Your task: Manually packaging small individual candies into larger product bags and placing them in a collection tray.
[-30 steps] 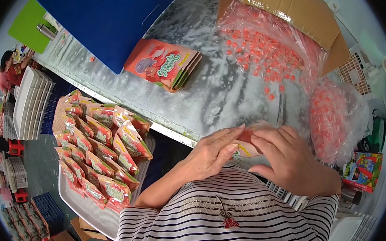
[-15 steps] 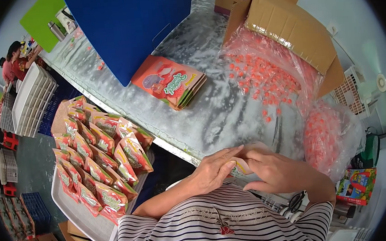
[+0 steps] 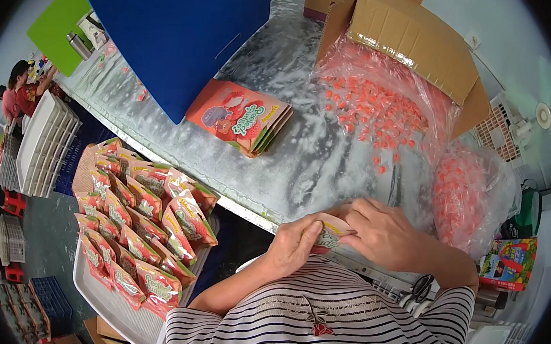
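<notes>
Between left hand (image 3: pixel 292 245) and right hand (image 3: pixel 384 234); pouch (image 3: pixel 330 232)

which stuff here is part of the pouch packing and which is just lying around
In the job:
- pouch held between left hand and right hand
- stack of flat pouches
- loose pink candies in the clear bag of the cardboard box
- filled pouches on the white tray

Lying about:
- blue board
- scissors
- metal flask
- stacked white trays

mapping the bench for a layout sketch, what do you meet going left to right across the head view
stacked white trays → tray of filled pouches → stack of flat pouches → pouch in both hands → bag of red candies → second candy bag
</notes>
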`<action>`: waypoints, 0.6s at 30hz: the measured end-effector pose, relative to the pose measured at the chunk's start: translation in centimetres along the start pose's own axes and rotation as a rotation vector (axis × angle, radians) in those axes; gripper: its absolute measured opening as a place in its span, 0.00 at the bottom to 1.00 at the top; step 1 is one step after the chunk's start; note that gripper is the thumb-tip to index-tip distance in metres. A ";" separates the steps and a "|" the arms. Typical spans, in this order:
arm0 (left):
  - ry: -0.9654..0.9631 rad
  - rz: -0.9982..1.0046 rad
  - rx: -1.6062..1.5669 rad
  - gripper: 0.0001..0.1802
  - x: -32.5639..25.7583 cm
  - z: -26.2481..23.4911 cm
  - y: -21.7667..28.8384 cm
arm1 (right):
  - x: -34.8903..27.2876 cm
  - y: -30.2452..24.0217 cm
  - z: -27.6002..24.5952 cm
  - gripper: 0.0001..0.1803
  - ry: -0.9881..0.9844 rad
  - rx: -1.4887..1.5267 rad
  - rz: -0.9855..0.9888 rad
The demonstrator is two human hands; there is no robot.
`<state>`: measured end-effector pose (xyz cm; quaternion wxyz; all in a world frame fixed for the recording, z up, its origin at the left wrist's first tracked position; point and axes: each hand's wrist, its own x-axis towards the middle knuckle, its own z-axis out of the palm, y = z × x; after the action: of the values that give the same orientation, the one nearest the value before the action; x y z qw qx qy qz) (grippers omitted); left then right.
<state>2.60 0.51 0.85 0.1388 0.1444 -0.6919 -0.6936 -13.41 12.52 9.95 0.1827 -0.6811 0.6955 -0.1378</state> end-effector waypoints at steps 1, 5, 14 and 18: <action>0.038 0.067 0.035 0.15 -0.1 0.1 -0.3 | 0.0 0.0 -0.3 0.12 -0.115 0.011 0.073; 0.023 0.238 0.066 0.13 -0.4 1.2 -1.2 | 1.1 1.3 0.3 0.13 -0.422 0.098 0.051; 0.268 0.062 -0.035 0.21 1.0 -0.2 -0.9 | 1.6 3.2 4.5 0.30 0.866 -0.152 -0.174; 0.325 -0.006 -0.304 0.22 1.9 -0.3 -0.3 | 1.0 4.7 8.9 0.19 0.742 1.144 0.199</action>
<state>0.98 -0.47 0.56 0.2665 0.2337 -0.5475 -0.7580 -13.66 12.17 -0.17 0.2751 -0.3184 0.5891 -0.6899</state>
